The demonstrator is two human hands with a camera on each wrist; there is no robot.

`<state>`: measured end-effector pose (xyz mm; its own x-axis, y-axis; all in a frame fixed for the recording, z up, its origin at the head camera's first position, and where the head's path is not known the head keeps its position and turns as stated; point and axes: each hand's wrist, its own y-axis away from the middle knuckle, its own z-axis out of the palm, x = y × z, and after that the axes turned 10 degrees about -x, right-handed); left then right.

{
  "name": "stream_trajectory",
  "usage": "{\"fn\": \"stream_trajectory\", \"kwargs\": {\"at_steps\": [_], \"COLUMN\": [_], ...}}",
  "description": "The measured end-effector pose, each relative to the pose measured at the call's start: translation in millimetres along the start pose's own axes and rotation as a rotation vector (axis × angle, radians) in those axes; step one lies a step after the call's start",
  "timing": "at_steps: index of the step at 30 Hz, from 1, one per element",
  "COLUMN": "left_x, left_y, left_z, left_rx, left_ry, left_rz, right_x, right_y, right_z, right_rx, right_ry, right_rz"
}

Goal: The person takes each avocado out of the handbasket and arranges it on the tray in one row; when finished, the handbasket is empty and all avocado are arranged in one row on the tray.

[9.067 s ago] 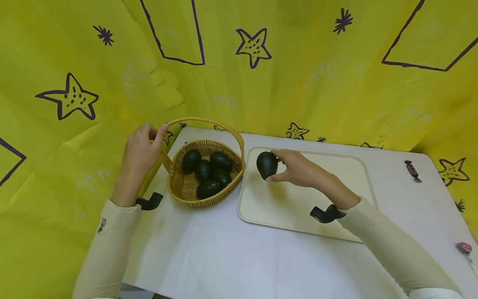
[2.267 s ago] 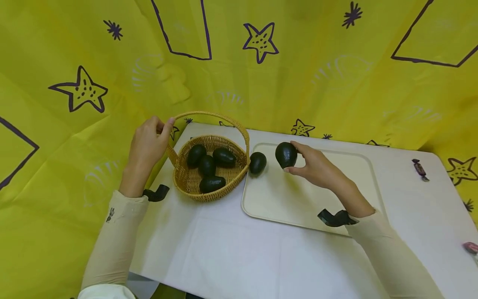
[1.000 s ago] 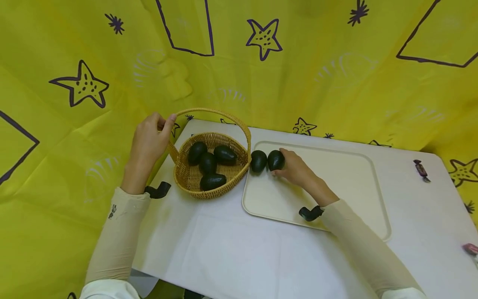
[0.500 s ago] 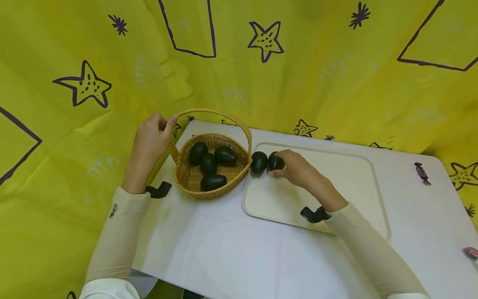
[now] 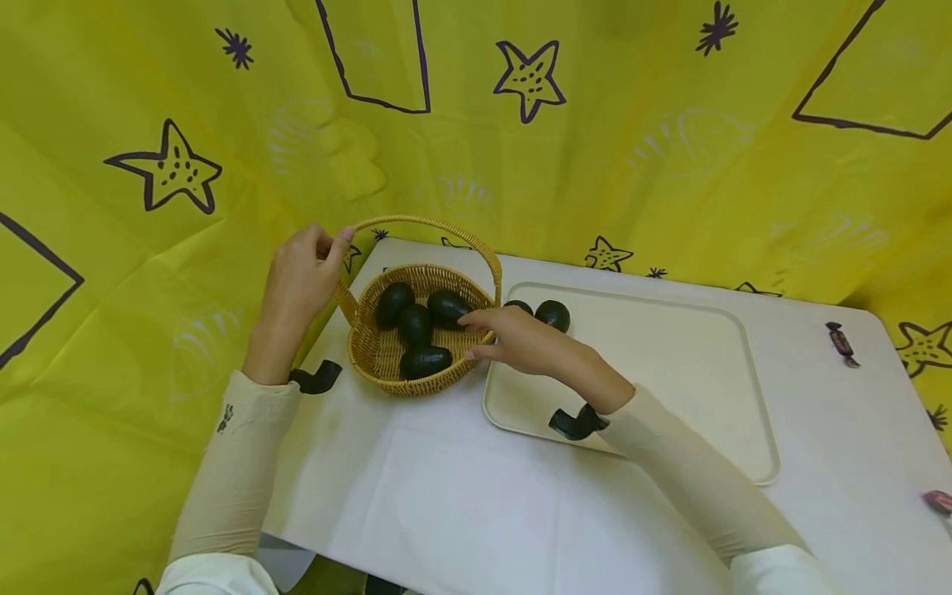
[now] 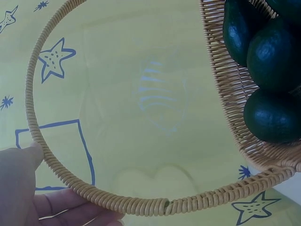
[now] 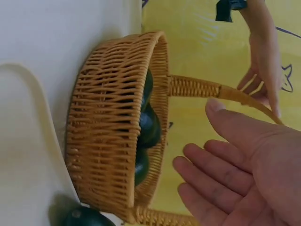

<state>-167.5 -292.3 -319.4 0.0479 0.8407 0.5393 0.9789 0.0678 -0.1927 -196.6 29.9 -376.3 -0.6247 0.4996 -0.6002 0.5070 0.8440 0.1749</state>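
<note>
My left hand (image 5: 303,268) holds the handle (image 5: 427,221) of the wicker basket (image 5: 379,376); the left wrist view also shows its thumb and fingers around the handle (image 6: 61,174). Several dark green avocados (image 5: 424,362) lie inside the basket. At its right rim hovers my right hand (image 5: 524,340), fingers extended and nothing in its grasp, close to an avocado (image 5: 446,307). The right wrist view shows the empty palm of that hand (image 7: 254,174). On the cream tray (image 5: 654,372) sit two avocados side by side; the right one (image 5: 553,315) shows well, the left one (image 5: 518,306) is mostly hidden behind my hand.
The tray stands right of the basket on a white table (image 5: 454,487). A dark wrapped candy (image 5: 841,344) and a pink one (image 5: 939,502) lie near the table's right side. Yellow patterned cloth (image 5: 461,149) hangs behind and to the left.
Earlier my right hand carried an avocado over the tray; it was set down beside another, let go, and the hand moved left to the basket. My left hand stayed on the handle.
</note>
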Motion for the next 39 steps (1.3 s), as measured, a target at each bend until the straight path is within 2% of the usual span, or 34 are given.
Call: {"fn": "stream_trajectory", "kwargs": {"at_steps": [4,8,15,18,24,30,34,39], "left_x": [0.7,2.7,3.8,3.4,2.2,-0.2,-1.3,-2.3], "left_y": [-0.7,-2.8,-6.1,-5.1,-3.8,-2.8,-3.6,-2.9], "left_z": [-0.4,-1.9,-2.8,-1.7,-1.3,-1.7,-0.8,-0.4], "left_rx": [-0.002,-0.003,0.000,-0.005,-0.004,-0.009,-0.003,-0.002], "left_ry": [0.005,0.008,0.007,0.007,0.013,0.012,0.008,0.002], "left_rz": [0.003,0.003,0.015,0.013,0.008,0.000,0.014,0.010], "right_x": [-0.4,-0.8,-6.7,-7.6,-10.5,-21.9,-29.2,-37.2], "right_y": [-25.2,-47.2,-70.7,-74.3,-79.5,-88.3,-95.8,-104.5], "right_z": [1.7,0.7,4.1,7.9,12.5,17.6,24.8,37.3], "right_rx": [-0.029,-0.080,-0.260,-0.304,-0.297,-0.343,-0.333,-0.287], "right_ry": [0.009,0.010,0.073,0.080,0.094,0.100,0.159,0.280], "right_rz": [-0.028,-0.014,0.156,0.179,0.142,0.144,0.150,0.117]}}
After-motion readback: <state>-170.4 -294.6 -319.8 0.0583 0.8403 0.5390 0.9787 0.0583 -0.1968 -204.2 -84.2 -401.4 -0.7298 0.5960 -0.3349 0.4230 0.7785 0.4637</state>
